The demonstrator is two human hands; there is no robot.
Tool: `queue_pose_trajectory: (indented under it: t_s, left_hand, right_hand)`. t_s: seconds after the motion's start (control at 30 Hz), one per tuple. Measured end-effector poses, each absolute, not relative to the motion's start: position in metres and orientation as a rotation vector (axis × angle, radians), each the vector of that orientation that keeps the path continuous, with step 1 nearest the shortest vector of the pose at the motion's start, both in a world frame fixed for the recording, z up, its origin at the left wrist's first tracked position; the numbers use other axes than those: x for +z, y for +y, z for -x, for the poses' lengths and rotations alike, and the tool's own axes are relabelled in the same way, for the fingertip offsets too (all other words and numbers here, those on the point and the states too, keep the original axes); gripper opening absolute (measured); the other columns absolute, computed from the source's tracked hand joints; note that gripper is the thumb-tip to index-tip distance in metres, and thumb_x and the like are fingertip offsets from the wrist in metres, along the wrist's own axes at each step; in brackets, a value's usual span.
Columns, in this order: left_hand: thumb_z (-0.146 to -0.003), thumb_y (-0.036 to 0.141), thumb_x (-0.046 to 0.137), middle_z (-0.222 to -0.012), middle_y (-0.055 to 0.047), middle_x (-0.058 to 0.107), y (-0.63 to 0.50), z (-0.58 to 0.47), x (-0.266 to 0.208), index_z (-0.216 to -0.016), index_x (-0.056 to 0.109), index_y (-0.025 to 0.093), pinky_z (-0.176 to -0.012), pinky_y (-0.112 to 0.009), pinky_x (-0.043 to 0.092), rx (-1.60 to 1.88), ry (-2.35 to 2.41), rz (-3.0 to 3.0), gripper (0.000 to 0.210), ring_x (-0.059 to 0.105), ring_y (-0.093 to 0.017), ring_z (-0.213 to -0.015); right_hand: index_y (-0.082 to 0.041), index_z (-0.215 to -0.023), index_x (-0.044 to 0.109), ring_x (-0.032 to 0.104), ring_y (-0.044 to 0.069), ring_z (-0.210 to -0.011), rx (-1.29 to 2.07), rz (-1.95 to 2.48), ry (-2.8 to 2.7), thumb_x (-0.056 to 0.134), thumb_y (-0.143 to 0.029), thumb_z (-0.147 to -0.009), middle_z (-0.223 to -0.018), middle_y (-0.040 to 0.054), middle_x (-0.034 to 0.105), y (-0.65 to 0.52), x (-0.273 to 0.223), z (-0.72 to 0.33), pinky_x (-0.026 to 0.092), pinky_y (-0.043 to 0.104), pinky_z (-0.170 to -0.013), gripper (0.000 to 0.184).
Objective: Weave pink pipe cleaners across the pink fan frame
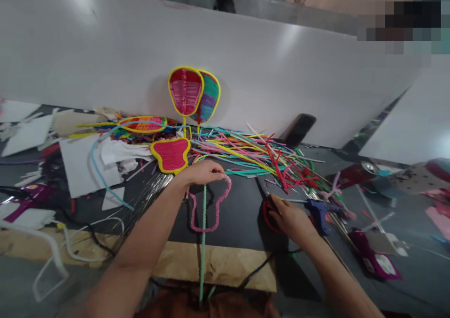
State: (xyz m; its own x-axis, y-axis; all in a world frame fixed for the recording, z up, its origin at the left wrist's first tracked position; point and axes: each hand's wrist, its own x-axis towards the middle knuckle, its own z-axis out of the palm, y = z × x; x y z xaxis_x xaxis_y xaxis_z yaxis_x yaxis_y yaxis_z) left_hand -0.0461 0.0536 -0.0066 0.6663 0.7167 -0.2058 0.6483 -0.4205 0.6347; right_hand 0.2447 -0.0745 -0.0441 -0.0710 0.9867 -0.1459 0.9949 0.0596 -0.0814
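Note:
My left hand (207,171) pinches the top of a pink pipe-cleaner outline (216,217), bent into a wavy, rounded shape. A pale green pipe cleaner (203,247) runs down through that outline toward my lap. On the right, my right hand (293,217) closes over the red handles of a pair of scissors (267,210), whose dark blades point away from me. Just beyond my left hand lies a red panel with a yellow fuzzy border (171,155). A blue glue gun (318,215) lies right beside my right hand.
Loose coloured pipe cleaners (235,151) are heaped along a white partition (246,74). Two yellow-edged panels on stems, one pink (186,93), lean there. A phone (300,129) is propped at the right. White paper pieces (87,163) and cables lie left; a can (355,173) lies right.

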Motion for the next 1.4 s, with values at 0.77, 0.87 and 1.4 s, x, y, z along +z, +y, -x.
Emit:
queue_pose_trajectory:
  t_s: [0.77,0.87,1.4]
  left_hand:
    - [-0.077,0.030,0.043,-0.084,-0.003,0.072,0.036,0.033,0.006,-0.081,0.069,0.026,-0.058,-0.026,0.040,0.041,1.454,-2.295,0.027,0.063,-0.020,-0.077]
    - [-0.078,0.031,0.042,-0.084,-0.003,0.071,0.038,0.033,0.002,-0.081,0.068,0.025,-0.060,-0.027,0.039,0.074,1.398,-2.327,0.027,0.063,-0.021,-0.080]
    - [-0.082,0.026,0.042,-0.084,-0.004,0.069,0.024,0.026,0.020,-0.080,0.067,0.021,-0.068,-0.028,0.040,0.188,1.264,-2.437,0.026,0.060,-0.020,-0.080]
  right_hand:
    - [-0.018,-0.090,0.061,0.066,0.018,-0.065,-0.619,-2.265,2.698,0.050,-0.026,-0.083,-0.076,0.0059,0.071,-0.013,-0.043,-0.119,0.036,0.023,-0.055,0.016]
    - [-0.018,-0.090,0.063,0.064,0.015,-0.065,-1.167,-2.267,2.682,0.052,-0.030,-0.082,-0.076,0.0041,0.070,-0.008,-0.045,-0.126,0.041,0.023,-0.057,0.017]
    - [-0.016,-0.066,0.064,0.059,0.009,-0.058,-3.082,-1.662,1.567,0.081,-0.037,-0.059,-0.065,-0.0014,0.066,0.009,-0.049,-0.155,0.047,0.019,-0.054,0.028]
